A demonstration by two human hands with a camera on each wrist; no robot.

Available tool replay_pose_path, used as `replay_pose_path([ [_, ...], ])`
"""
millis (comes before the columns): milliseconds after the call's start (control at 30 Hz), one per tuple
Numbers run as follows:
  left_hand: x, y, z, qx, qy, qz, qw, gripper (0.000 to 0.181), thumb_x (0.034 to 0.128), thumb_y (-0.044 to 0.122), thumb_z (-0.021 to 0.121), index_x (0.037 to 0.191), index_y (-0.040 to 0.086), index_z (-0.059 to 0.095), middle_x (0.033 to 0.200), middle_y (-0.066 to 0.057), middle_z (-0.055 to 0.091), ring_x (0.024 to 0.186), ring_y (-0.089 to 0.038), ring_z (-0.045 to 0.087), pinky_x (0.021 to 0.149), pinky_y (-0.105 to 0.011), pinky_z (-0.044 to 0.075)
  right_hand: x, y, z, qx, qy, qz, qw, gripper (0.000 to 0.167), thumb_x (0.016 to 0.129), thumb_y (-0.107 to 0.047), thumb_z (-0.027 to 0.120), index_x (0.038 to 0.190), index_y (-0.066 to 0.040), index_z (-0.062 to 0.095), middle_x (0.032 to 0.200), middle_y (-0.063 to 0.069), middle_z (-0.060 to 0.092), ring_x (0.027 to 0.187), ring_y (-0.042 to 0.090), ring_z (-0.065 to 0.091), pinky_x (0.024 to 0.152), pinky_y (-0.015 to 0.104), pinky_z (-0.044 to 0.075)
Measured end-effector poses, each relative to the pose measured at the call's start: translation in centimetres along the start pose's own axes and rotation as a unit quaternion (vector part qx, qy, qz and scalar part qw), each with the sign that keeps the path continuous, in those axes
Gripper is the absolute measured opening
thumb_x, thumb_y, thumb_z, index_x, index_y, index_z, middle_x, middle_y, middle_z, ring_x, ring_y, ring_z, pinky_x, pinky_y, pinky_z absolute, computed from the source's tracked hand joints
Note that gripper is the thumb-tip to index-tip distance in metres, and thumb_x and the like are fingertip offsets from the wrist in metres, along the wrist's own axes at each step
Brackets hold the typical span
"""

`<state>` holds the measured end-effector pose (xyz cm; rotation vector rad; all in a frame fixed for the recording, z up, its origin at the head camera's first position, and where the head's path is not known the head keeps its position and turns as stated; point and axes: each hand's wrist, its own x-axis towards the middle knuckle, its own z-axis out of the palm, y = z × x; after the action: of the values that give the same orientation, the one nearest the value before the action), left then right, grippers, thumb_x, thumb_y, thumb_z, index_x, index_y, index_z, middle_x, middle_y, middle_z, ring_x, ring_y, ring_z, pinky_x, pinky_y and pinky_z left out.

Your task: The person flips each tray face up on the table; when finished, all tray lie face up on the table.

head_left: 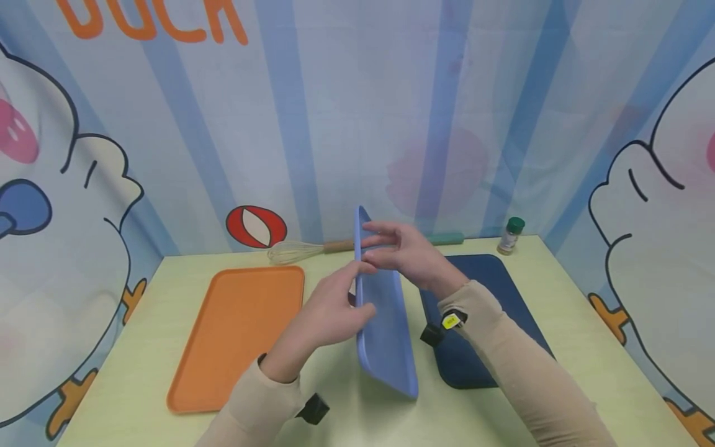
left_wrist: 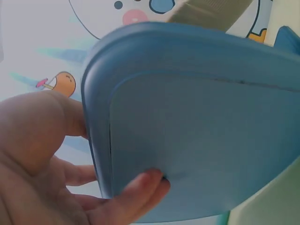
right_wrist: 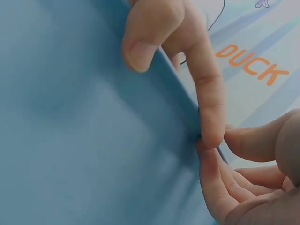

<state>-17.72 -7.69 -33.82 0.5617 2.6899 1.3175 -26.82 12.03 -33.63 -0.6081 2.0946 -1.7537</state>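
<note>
In the head view, a light blue tray (head_left: 385,316) is tipped up on its side at mid-table, its inner face turned right. My left hand (head_left: 335,307) grips the raised long rim, thumb over the inner side; the left wrist view shows fingers (left_wrist: 140,192) against its underside. Farther along that rim, my right hand (head_left: 404,254) pinches the edge, fingertips close to the left index finger. In the right wrist view the right hand's fingers (right_wrist: 213,178) lie on both sides of the rim. Whether the tray's lower edge touches the table cannot be told.
An orange tray (head_left: 246,329) lies flat at left, and a dark blue tray (head_left: 475,279) at right, partly under my right arm. Behind are a whisk (head_left: 296,250), a teal-ended handle (head_left: 447,238) and a green-capped spice jar (head_left: 509,237). A printed curtain backs the table.
</note>
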Motion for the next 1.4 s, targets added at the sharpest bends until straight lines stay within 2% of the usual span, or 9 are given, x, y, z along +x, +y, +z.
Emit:
replay_pose_path([
  [233, -0.2, -1.4, 0.4, -0.066, 0.0, -0.006, 0.9978, 0.06, 0.0908, 0.006, 0.061, 0.149, 0.02, 0.052, 0.154, 0.003, 0.052, 0.106, -0.026, 0.068, 0.07, -0.035, 0.057, 0.3, 0.3, 0.3, 0.001, 0.006, 0.012, 0.9999, 0.062, 0.103, -0.015, 0.069, 0.16, -0.009, 0.043, 0.147, 0.017, 0.059, 0.122, 0.029, 0.068, 0.105, 0.045, 0.054],
  [433, -0.3, -2.0, 0.7, -0.087, 0.01, -0.016, 0.996, 0.066, 0.0903, 0.005, 0.063, 0.153, 0.022, 0.05, 0.158, 0.001, 0.048, 0.11, -0.029, 0.067, 0.066, -0.035, 0.056, 0.4, 0.2, 0.6, 0.024, -0.008, 0.012, 0.9996, 0.06, 0.105, -0.011, 0.065, 0.16, -0.006, 0.041, 0.148, 0.02, 0.057, 0.122, 0.031, 0.068, 0.102, 0.042, 0.056],
  [700, -0.6, -2.8, 0.9, -0.106, 0.031, -0.034, 0.9933, 0.068, 0.09, 0.005, 0.063, 0.155, 0.021, 0.048, 0.158, -0.004, 0.048, 0.107, -0.029, 0.064, 0.066, -0.036, 0.056, 0.8, 0.3, 0.9, 0.048, -0.041, 0.013, 0.9979, 0.066, 0.106, -0.008, 0.061, 0.165, -0.007, 0.031, 0.15, 0.024, 0.055, 0.125, 0.032, 0.066, 0.104, 0.04, 0.054],
  [967, -0.9, -3.7, 1.1, -0.154, 0.034, -0.039, 0.9867, 0.07, 0.0921, 0.002, 0.061, 0.159, 0.016, 0.044, 0.161, -0.007, 0.044, 0.106, -0.027, 0.066, 0.069, -0.036, 0.057, 0.9, 0.7, 1.0, 0.028, -0.056, 0.01, 0.998, 0.067, 0.106, -0.009, 0.062, 0.165, -0.007, 0.03, 0.149, 0.024, 0.057, 0.13, 0.035, 0.063, 0.107, 0.042, 0.052],
  [1200, -1.0, -4.4, 1.1, -0.2, 0.044, -0.042, 0.978, 0.066, 0.0934, 0.0, 0.06, 0.156, 0.014, 0.046, 0.16, -0.01, 0.045, 0.11, -0.029, 0.068, 0.075, -0.037, 0.06, 0.4, 1.3, 0.2, -0.018, -0.039, 0.019, 0.9989, 0.064, 0.106, -0.011, 0.063, 0.164, -0.009, 0.035, 0.147, 0.021, 0.059, 0.126, 0.035, 0.066, 0.108, 0.046, 0.052],
  [1400, -1.2, -5.1, 0.9, -0.228, 0.048, -0.041, 0.9716, 0.067, 0.0939, -0.003, 0.058, 0.157, 0.014, 0.046, 0.162, -0.011, 0.042, 0.116, -0.033, 0.067, 0.08, -0.041, 0.061, 0.1, 2.7, -0.9, -0.033, -0.022, 0.035, 0.9986, 0.064, 0.105, -0.012, 0.065, 0.163, -0.008, 0.038, 0.146, 0.021, 0.06, 0.127, 0.035, 0.065, 0.107, 0.047, 0.052],
])
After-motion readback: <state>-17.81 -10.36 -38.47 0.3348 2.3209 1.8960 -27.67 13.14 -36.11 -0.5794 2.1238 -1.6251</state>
